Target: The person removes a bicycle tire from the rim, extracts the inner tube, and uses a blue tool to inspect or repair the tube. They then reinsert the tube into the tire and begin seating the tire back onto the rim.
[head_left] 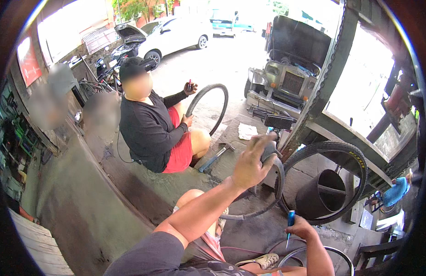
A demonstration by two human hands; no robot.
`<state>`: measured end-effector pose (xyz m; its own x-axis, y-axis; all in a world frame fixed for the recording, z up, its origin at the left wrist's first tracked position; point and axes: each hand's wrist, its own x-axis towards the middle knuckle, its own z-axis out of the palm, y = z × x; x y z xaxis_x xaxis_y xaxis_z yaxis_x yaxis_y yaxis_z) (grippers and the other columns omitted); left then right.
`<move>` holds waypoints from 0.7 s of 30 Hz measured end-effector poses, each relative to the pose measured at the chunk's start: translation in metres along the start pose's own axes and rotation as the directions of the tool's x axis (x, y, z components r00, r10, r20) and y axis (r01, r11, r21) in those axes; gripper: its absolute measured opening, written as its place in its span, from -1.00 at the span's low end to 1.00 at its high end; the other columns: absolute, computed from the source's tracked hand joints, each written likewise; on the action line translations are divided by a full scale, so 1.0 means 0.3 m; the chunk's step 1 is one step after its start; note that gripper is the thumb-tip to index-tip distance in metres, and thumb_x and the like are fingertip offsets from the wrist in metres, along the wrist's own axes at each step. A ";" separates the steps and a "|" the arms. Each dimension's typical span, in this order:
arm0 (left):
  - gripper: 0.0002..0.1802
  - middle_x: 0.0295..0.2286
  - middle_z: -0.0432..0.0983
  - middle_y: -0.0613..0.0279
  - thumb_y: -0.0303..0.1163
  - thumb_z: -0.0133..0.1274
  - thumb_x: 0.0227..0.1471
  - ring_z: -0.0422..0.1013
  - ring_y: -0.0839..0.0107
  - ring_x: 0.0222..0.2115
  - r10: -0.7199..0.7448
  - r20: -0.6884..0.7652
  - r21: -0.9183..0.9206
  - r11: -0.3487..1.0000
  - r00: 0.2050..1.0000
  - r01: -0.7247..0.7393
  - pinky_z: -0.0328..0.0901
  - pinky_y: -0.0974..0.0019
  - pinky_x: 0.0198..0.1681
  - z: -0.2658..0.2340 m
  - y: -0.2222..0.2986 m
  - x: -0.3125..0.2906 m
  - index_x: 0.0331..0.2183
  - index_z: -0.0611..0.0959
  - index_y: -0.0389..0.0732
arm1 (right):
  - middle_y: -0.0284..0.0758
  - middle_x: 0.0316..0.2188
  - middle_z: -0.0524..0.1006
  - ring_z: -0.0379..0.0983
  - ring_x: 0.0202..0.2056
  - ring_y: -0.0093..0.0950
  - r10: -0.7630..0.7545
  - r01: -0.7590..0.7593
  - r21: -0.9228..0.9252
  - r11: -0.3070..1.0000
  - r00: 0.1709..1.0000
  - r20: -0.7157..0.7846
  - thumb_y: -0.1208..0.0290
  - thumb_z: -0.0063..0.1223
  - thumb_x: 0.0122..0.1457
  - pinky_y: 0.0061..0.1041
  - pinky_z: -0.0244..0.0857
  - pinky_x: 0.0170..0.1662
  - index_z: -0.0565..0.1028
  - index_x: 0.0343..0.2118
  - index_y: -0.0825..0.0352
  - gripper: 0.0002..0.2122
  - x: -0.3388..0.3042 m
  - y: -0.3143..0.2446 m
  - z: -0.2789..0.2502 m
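Observation:
My left hand [255, 164] reaches forward, its fingers closed around the upper part of a grey inner tube [281, 181]. The tube hangs in a loop below that hand, partly hidden by my forearm. Low on the right, my right hand [302, 228] grips a screwdriver [291, 218] by its blue handle, the thin shaft pointing down. Just beyond the tube stands a black bicycle tire [361, 177], upright around a dark bucket [309, 195]. A phone-like black device [279, 121] on a mount is just beyond my left fingers.
Ahead on the left, a seated co-worker [153, 129] holds another tire [224, 99] and a small red-topped bottle [190, 85]. A blue-handled hammer [213, 159] and a white cloth or paper [247, 131] lie on the ground. A wooden post [330, 69] rises at right; vehicles stand beyond.

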<state>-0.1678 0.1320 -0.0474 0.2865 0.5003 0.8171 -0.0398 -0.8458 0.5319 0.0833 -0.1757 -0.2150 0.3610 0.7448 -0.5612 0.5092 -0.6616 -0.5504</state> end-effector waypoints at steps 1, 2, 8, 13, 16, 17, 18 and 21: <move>-0.39 -0.11 0.65 0.03 -0.33 0.40 0.22 0.63 0.08 -0.14 -0.010 0.008 -0.010 1.000 1.000 0.010 0.54 0.10 -0.09 -0.012 -0.019 -0.006 0.24 0.56 -0.08 | -0.34 -0.24 0.59 0.60 -0.17 -0.40 -0.018 0.019 0.218 0.976 1.000 -0.006 0.46 0.58 0.07 -0.26 0.55 -0.06 0.55 0.03 0.46 -0.50 -0.065 -0.082 -0.037; -0.45 -0.13 0.66 0.02 -0.35 0.40 0.22 0.64 0.07 -0.16 -0.021 0.015 -0.031 0.999 1.000 0.022 0.53 0.10 -0.09 -0.008 -0.041 -0.015 0.18 0.59 -0.13 | -0.28 -0.20 0.62 0.62 -0.20 -0.37 -0.028 0.045 0.335 0.941 0.998 -0.056 0.51 0.54 0.11 -0.25 0.59 -0.10 0.51 0.05 0.46 -0.52 -0.107 -0.089 -0.061; -0.77 -0.32 0.64 0.27 -0.25 0.25 0.40 0.52 0.44 -0.33 -0.585 -0.112 -0.479 0.740 0.803 0.472 0.45 0.23 -0.19 -0.075 -0.154 0.076 -0.08 0.69 -0.20 | -0.30 -0.21 0.69 0.71 -0.18 -0.35 0.047 0.458 0.887 0.066 0.886 -0.461 0.37 0.43 0.33 -0.25 0.70 -0.13 0.53 -0.03 0.15 -0.73 -0.241 -0.123 -0.101; -0.54 -0.29 0.70 0.13 0.03 0.19 0.39 0.58 0.29 -0.27 -0.381 -0.512 -0.075 0.913 0.770 0.402 0.44 0.16 -0.15 -0.395 -0.127 0.427 -0.18 0.73 -0.25 | -0.28 -0.15 0.68 0.65 -0.05 -0.35 -0.061 0.527 0.849 0.036 0.849 -0.525 0.38 0.33 0.39 -0.26 0.56 0.09 0.57 0.07 0.29 -0.73 -0.292 -0.169 -0.151; -0.37 -0.24 0.74 -0.13 0.04 0.21 0.38 0.62 -0.04 -0.26 0.000 -0.697 0.215 0.954 0.717 0.209 0.46 -0.05 -0.04 -0.632 -0.108 0.744 -0.12 0.68 -0.50 | -0.20 0.00 0.72 0.67 0.06 -0.35 -0.092 0.573 0.820 -0.020 0.815 -0.572 0.31 0.25 0.48 -0.25 0.63 0.17 0.53 0.19 0.34 -0.67 -0.299 -0.202 -0.157; -0.33 -0.14 0.73 -0.27 0.04 0.19 0.39 0.62 -0.20 -0.23 0.122 -0.715 0.270 0.956 0.688 0.111 0.45 -0.11 0.03 -0.703 -0.102 0.832 -0.06 0.64 -0.56 | -0.19 0.01 0.72 0.67 0.08 -0.35 -0.078 0.583 0.812 -0.035 0.808 -0.584 0.31 0.24 0.48 -0.25 0.63 0.18 0.55 0.17 0.34 -0.68 -0.305 -0.207 -0.164; -0.43 -0.15 0.70 -0.27 -0.07 0.16 0.43 0.63 -0.09 -0.28 0.155 -0.744 0.275 0.958 0.650 0.087 0.51 -0.06 -0.04 -0.743 -0.085 0.902 -0.05 0.62 -0.54 | -0.18 0.01 0.72 0.67 0.09 -0.35 -0.065 0.595 0.802 -0.047 0.800 -0.597 0.32 0.24 0.49 -0.25 0.64 0.19 0.56 0.16 0.34 -0.70 -0.315 -0.208 -0.169; -0.62 -0.18 0.64 -0.12 -0.27 0.14 0.46 0.64 0.15 -0.33 -0.177 -0.709 -0.385 0.908 0.683 -0.165 0.55 0.14 -0.24 -0.643 0.083 0.947 -0.06 0.59 -0.49 | -0.16 0.02 0.71 0.66 0.13 -0.33 -0.007 0.623 0.778 -0.078 0.780 -0.625 0.39 0.24 0.48 -0.28 0.64 0.23 0.60 0.06 0.33 -0.80 -0.372 -0.179 -0.190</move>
<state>-0.2721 0.2888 0.2410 -0.4762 0.6223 0.6213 -0.4520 -0.7793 0.4341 0.0601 -0.2184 -0.0875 0.7667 0.6402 -0.0477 -0.4229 0.4477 -0.7878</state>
